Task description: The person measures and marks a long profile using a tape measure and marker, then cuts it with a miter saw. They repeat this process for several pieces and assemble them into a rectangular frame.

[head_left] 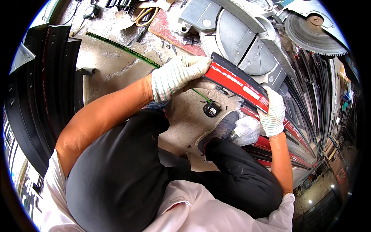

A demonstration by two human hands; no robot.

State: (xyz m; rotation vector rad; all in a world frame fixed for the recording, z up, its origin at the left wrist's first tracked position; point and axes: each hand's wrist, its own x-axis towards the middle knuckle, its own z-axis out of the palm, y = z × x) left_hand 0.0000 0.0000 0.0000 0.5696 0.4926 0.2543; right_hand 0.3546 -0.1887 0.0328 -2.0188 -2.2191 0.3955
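Note:
Both my hands wear white gloves with thin green stripes. My left hand [181,75] pinches the left end of a black profile strip [222,60] covered along its face by red printed film [235,83]. My right hand [273,114] is closed round the strip's other end, so the strip slants down to the right between them. Below it, a black tape measure [211,109] lies on the floor. Its green blade [123,50] stretches out to the upper left and passes behind my left hand, which hides part of it.
A grey mitre saw base [239,42] stands ahead, its toothed round blade [315,36] at upper right. Long black profiles [34,89] rise at the left; more lengths [309,89] fan out at the right. Crumpled clear plastic [247,130] lies by my shoe [224,125].

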